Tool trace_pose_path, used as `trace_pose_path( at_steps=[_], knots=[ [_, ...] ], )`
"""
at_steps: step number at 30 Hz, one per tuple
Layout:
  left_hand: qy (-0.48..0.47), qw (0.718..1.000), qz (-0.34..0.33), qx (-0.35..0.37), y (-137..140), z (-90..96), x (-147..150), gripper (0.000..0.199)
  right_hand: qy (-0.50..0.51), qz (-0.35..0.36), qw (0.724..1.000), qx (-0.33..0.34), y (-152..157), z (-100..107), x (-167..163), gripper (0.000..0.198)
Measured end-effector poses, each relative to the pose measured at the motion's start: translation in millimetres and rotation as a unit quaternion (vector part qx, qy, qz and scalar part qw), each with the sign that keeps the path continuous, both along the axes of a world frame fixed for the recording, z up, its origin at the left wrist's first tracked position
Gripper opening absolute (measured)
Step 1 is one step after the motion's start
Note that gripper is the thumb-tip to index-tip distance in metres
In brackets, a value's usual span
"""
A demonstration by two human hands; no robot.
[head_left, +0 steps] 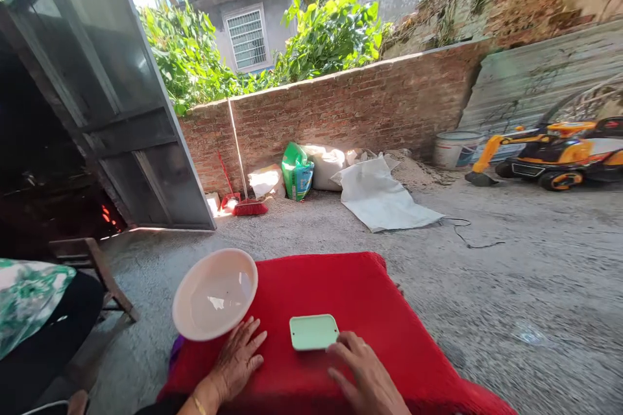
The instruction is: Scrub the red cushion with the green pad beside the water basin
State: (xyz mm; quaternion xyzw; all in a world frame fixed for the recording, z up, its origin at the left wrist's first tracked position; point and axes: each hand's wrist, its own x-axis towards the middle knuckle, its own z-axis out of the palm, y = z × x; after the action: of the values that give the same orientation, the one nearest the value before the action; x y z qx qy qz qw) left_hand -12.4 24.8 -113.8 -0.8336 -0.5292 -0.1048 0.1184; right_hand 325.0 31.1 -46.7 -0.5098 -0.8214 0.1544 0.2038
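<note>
A pale green, shallow rectangular plastic piece with rounded corners [314,332] lies on a red cloth [311,285] that covers the table before me. Just beyond its lower right corner is my right hand [367,373], fingers apart and somewhat blurred, holding nothing; whether a fingertip touches the edge I cannot tell. My left hand [238,360] rests flat on the cloth with its fingers spread. A pinkish-white basin [182,311] with water in it stands at the cloth's far left corner, right beside the left fingertips.
At the left sits a person [43,311] near a wooden chair [97,266]. A grey metal door [141,162] stands open behind. Along the brick wall [350,104] are a red broom [250,207], a green sack [296,172] and a white sheet [384,194]. A toy excavator [559,155] is far right.
</note>
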Motion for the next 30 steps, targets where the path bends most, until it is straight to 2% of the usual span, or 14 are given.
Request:
trace_pose_path(
  at_steps=[4,8,14,18,23,25,27,30],
  knots=[
    [0.007,0.997,-0.015,0.070,6.8,-18.0,-6.2,0.051,-0.073,0.013,0.996,-0.043,38.8,30.2,-19.0,0.043],
    [-0.004,0.994,-0.030,0.105,13.3,-27.8,-8.0,0.048,-0.119,0.066,0.989,-0.061,57.4,33.3,-29.5,0.041],
    [-0.021,0.998,-0.006,0.056,10.9,-26.3,-4.8,0.050,-0.150,0.096,0.980,-0.086,64.0,41.6,-35.9,0.028],
    [-0.028,0.999,-0.002,0.039,8.1,-23.2,-3.0,0.050,-0.140,0.058,0.985,-0.084,48.6,45.4,-48.9,0.025],
    [-0.025,0.998,-0.016,0.047,9.3,-23.2,-7.0,0.049,-0.050,-0.011,0.994,-0.101,9.1,20.5,-92.7,0.037],
    [-0.020,0.998,-0.019,0.055,10.8,-24.0,-9.2,0.049,-0.046,-0.026,0.992,-0.111,1.0,11.5,-100.5,0.038],
    [-0.016,0.997,-0.025,0.070,12.3,-25.1,-11.3,0.049,-0.060,-0.053,0.991,-0.106,0.9,9.1,-89.2,0.037],
    [-0.016,0.995,-0.035,0.097,14.1,-26.7,-13.6,0.047,-0.068,-0.127,0.986,-0.085,8.8,15.5,-35.9,0.033]
  ],
)
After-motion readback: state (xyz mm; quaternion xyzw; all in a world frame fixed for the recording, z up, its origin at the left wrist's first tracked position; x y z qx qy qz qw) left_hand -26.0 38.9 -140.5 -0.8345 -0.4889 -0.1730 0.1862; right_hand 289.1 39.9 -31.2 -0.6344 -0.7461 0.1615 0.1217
